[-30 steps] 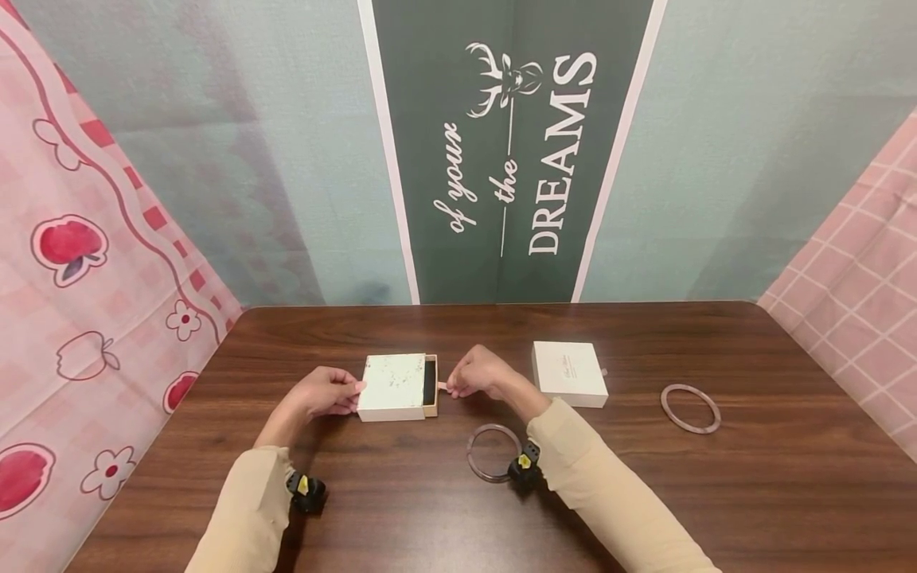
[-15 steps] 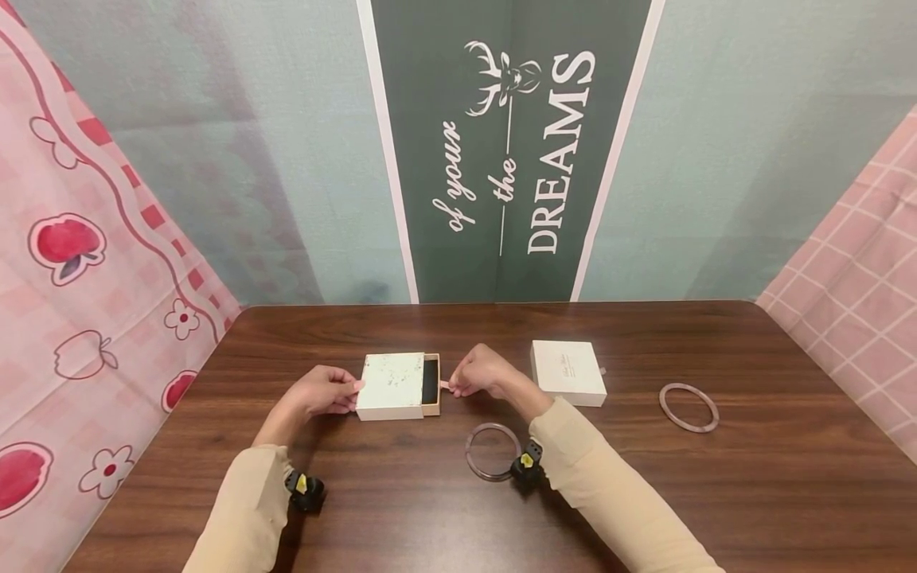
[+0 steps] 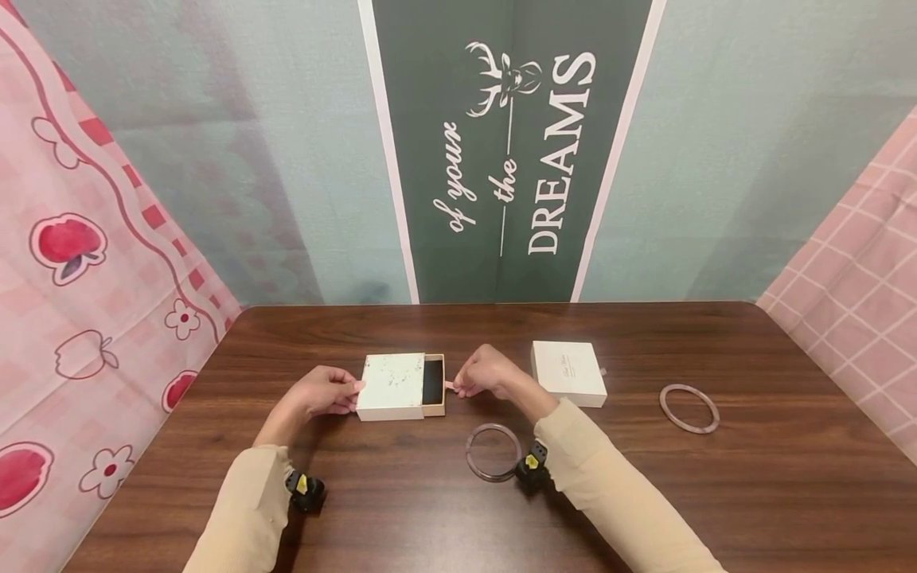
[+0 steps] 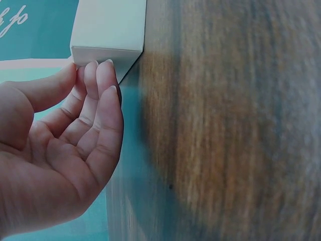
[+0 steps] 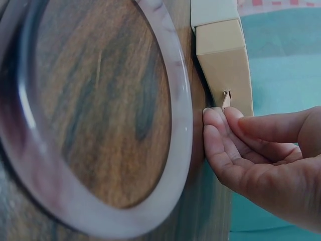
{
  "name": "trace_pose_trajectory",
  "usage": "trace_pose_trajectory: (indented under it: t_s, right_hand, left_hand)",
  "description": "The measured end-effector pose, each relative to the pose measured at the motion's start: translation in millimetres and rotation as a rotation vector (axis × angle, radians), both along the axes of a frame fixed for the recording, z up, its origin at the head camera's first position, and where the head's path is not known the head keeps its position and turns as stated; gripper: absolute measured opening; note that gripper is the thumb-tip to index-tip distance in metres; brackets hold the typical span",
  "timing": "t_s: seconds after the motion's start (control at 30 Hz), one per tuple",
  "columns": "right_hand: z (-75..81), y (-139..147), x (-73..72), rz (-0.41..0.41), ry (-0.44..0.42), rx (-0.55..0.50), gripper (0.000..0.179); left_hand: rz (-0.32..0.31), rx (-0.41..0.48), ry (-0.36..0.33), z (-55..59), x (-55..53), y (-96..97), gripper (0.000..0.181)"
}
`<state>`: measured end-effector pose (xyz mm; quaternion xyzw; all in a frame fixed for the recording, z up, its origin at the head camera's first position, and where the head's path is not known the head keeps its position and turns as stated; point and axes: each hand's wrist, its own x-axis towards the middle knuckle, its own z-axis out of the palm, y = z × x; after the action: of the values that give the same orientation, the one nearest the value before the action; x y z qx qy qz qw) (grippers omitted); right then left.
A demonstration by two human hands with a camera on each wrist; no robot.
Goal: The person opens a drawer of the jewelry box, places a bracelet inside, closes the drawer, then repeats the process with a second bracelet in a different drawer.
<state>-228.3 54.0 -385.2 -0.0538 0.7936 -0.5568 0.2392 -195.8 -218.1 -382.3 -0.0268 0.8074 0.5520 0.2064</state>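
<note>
A white sliding box [image 3: 392,383] with dark specks lies left of the table's middle. Its tan drawer [image 3: 435,410] is partly out on the right, showing a black lining [image 3: 433,382]. My left hand [image 3: 325,391] holds the box's left end; in the left wrist view its thumb and curled fingertips [image 4: 106,64] meet at that end. With thumb and fingers, my right hand [image 3: 481,372] pinches the pink ribbon pull tab [image 5: 227,99] that comes through a slit in the drawer's end. A marbled bangle [image 3: 469,454] lies below the right hand, large and close in the right wrist view.
A second white box [image 3: 569,372], closed and with small print on top, stands right of the right hand. Farther right lies another pale bangle [image 3: 666,406]. The brown wooden table [image 3: 401,501] ends at a curtain with lettering [image 3: 501,159] behind.
The drawer has slid further right out of the box sleeve, baring more black lining. My right hand has moved slightly right with the ribbon tab; the left hand has stayed in place.
</note>
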Motion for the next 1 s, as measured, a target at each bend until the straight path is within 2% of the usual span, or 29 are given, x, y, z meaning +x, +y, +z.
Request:
trace_pose_trajectory:
  t_s: [1.0]
  right_hand:
    - [-0.4, 17, 1.9, -0.029, 0.016, 0.02, 0.016]
  left_hand:
    - [-0.001, 0.01, 0.005, -0.6, 1.2, 0.2, 0.016]
